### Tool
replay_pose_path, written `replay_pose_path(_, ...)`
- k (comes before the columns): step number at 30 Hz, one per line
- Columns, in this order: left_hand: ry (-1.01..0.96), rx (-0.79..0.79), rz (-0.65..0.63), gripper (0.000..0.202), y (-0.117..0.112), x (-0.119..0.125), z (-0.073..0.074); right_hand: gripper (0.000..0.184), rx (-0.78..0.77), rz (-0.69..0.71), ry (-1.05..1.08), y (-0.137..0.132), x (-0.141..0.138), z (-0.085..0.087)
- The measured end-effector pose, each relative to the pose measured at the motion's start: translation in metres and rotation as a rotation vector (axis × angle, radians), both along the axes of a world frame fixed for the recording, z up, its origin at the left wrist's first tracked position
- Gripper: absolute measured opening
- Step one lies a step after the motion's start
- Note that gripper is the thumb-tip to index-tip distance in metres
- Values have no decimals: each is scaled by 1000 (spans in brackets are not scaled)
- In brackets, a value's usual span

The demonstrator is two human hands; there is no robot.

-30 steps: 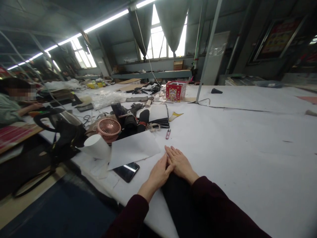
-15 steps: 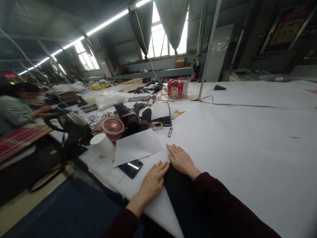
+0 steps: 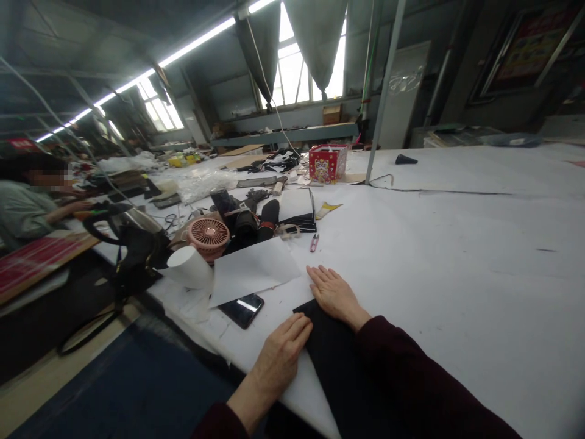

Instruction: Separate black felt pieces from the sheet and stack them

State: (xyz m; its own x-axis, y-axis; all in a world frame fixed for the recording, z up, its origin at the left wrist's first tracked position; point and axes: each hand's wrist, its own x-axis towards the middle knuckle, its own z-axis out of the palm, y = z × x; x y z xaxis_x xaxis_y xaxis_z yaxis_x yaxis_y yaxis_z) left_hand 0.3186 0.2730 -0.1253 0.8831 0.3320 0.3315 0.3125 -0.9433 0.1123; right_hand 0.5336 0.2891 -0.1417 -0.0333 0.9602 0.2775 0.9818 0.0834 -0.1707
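A piece of black fabric (image 3: pixel 336 360) lies on the white-covered table (image 3: pixel 457 292) and runs toward me past the table edge. My right hand (image 3: pixel 336 296) rests flat at its far end, fingers stretched out and partly on the white surface. At the fabric's left edge, my left hand (image 3: pixel 281 350) has its fingers bent and held together, the tips on the cloth just below its far left corner; the thumb is hidden. Left of my hands is a phone (image 3: pixel 247 310), partly under a sheet of white paper (image 3: pixel 256 268).
Pink snips (image 3: pixel 314 243) lie beyond my right hand. A pink fan (image 3: pixel 208 236), a white roll (image 3: pixel 188 267) and a stack of dark-edged sheets (image 3: pixel 297 207) stand to the left. Further back are a red box (image 3: pixel 328 163) and a pole (image 3: pixel 384 97). Another person (image 3: pixel 27 201) works at far left.
My left hand has drawn back toward me along the fabric's left edge, its fingers now more bent, exposing the far left corner. My right hand has stayed in place.
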Motion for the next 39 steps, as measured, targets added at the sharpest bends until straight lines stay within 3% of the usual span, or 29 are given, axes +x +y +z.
replay_pose_path(7,54,-58,149,35,-3,24,23,52,3,4,-3,0,0,1)
replay_pose_path(13,-2,-134,94,34,-1,16,18,51,2,1,-1,0,0,1)
replay_pose_path(23,-31,-203,126,37,-4,13,17,51,10,3,0,0,-1,2)
replay_pose_path(30,-24,-166,196,36,-9,12,12,51,10,-1,-3,0,-1,1)
replay_pose_path(36,-77,-127,206,29,-11,13,29,50,8,-4,-12,0,-1,2)
replay_pose_path(39,-76,-32,248,42,-2,23,30,51,8,7,-17,0,-1,3)
